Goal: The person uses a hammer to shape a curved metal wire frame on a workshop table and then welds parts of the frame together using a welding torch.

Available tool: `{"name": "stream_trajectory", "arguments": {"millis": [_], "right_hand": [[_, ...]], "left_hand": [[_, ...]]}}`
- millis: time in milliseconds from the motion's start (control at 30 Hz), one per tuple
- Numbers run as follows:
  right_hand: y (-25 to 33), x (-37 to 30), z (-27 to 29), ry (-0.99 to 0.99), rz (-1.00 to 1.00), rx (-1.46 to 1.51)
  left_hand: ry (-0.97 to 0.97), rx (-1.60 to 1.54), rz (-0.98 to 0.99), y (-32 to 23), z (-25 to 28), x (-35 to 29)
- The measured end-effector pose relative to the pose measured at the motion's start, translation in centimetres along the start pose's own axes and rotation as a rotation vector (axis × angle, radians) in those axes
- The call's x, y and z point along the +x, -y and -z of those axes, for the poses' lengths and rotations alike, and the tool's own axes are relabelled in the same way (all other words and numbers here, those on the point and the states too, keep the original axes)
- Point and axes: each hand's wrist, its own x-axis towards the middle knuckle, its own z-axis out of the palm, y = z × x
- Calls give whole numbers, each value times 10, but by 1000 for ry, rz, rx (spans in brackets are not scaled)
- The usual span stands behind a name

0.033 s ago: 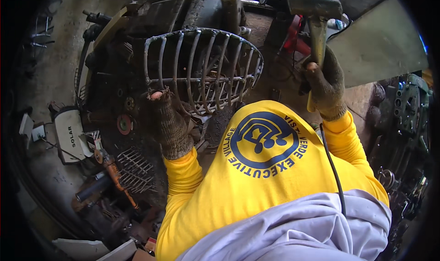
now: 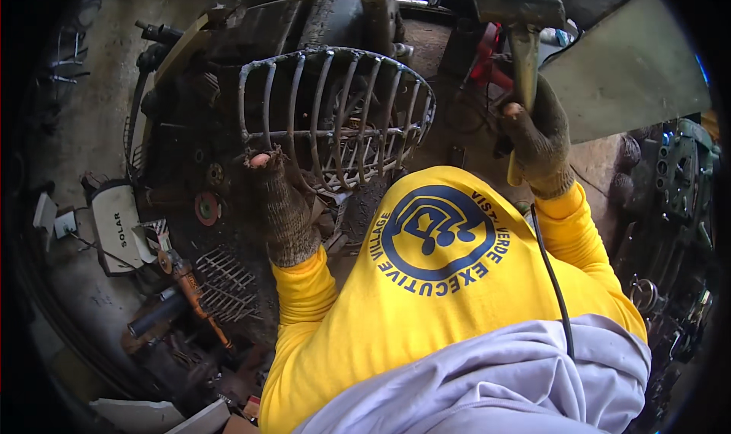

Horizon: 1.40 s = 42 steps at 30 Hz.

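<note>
Right hand (image 2: 544, 133) gripping hammer (image 2: 524, 61); left hand (image 2: 283, 209) at barred metal cage (image 2: 336, 135)

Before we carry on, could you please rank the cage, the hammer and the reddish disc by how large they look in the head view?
1. Cage: largest, clearly.
2. Hammer: second, though the right hand covers part of it.
3. Reddish disc: smallest.

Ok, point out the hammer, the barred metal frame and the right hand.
Hammer (image 2: 524, 61): head view, on its upper handle.
Barred metal frame (image 2: 336, 134): head view, on its crossbar.
Right hand (image 2: 543, 139): head view, on its gloved middle.
</note>
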Motion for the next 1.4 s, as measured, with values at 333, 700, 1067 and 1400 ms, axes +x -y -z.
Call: {"name": "stream_trajectory", "arguments": {"millis": [333,700,1067,1400], "right_hand": [[11,8,12,84,-210,116],[-7,-4,82,151,-284,275],[-46,-22,186,50,-397,261],[-56,-34,189,55,-403,254]], "left_hand": [[14,-53,-139,-14,14,29],[130,-723,801,-84,41,76],[108,-1107,1206,-150,46,98],[210,-1423,1270,-119,36,78]]}}
